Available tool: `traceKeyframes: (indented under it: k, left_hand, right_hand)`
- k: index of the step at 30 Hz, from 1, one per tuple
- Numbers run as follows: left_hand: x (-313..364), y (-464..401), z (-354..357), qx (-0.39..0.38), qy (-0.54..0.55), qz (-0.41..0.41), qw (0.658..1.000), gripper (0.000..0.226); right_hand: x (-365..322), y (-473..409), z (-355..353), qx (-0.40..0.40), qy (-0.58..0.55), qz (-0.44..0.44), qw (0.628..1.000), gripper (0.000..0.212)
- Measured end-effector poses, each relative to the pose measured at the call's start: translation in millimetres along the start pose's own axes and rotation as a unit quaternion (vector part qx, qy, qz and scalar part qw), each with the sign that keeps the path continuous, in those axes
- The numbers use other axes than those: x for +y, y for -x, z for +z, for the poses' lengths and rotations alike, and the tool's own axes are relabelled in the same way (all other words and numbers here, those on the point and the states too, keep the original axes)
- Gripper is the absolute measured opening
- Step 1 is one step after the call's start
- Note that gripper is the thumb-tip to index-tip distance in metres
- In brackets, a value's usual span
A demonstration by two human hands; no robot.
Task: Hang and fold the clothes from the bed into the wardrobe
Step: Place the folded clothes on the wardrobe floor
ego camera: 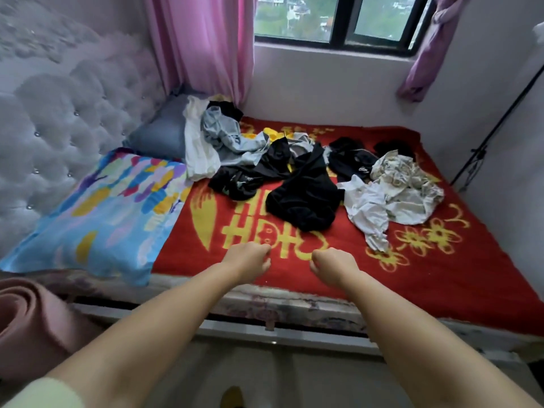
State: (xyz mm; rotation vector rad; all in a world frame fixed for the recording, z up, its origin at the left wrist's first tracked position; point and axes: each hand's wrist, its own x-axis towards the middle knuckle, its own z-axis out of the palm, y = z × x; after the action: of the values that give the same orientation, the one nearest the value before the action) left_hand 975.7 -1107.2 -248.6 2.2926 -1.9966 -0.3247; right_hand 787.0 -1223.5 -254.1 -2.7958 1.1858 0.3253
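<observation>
Two hands, the left (246, 258) and the right (332, 265), reach over one bed (441, 278). Two pillows lie on it, one patterned (97, 213) and one grey (160, 134), beside one heap of clothes (294, 178) too tangled to count. One window (338, 19) shows, with two curtains, pink (203, 42) and purple (426, 51).

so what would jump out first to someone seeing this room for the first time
The red blanket with yellow patterns covers the bed and dominates the view, with a jumble of black clothes and white clothes strewn across its middle. Near the edge, the left hand and right hand reach out over it with curled fingers, holding nothing. A bright multicoloured pillow lies at the left by the tufted headboard.
</observation>
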Motion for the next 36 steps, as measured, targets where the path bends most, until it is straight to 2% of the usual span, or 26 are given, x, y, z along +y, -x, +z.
traceKeyframes:
  k: [7,13,17,21,26,29,33,36]
  left_hand:
    - [-54.0,-141.7,-26.5,-0.033,-0.052,0.015,0.998,0.029]
    - [-60.5,-231.2,8.3,-0.09,-0.063,0.031,0.993,0.03]
    - [-61.7,-292.4,39.1,-0.112,-0.044,0.015,0.993,0.026]
    - [-71.6,-357.7,64.8,-0.116,0.01,-0.042,0.992,0.026]
    - [-86.7,-423.3,106.6,-0.156,0.012,-0.08,0.984,0.024]
    - [-103.7,-454.1,138.4,-0.183,-0.031,-0.064,0.981,0.032]
    - [-128.4,-494.4,180.1,-0.215,-0.136,0.019,0.967,0.073]
    - [-144.6,-521.9,211.9,-0.242,-0.211,0.057,0.945,0.081]
  right_hand:
    - [41.3,-110.3,-18.9,0.03,-0.057,0.067,0.996,0.031]
    - [91.1,-163.6,8.2,0.018,-0.068,0.096,0.993,0.029]
    - [140.9,-213.2,28.0,-0.023,-0.073,0.105,0.992,0.03]
    - [188.9,-284.3,41.6,-0.055,-0.076,0.07,0.993,0.029]
    - [213.2,-371.3,80.3,-0.123,-0.062,-0.002,0.99,0.028]
    - [209.5,-415.4,115.6,-0.162,-0.077,-0.047,0.983,0.042]
    - [205.1,-452.4,162.4,-0.236,-0.014,-0.055,0.97,0.077]
    - [208.2,-464.7,197.8,-0.249,0.014,-0.045,0.967,0.09]
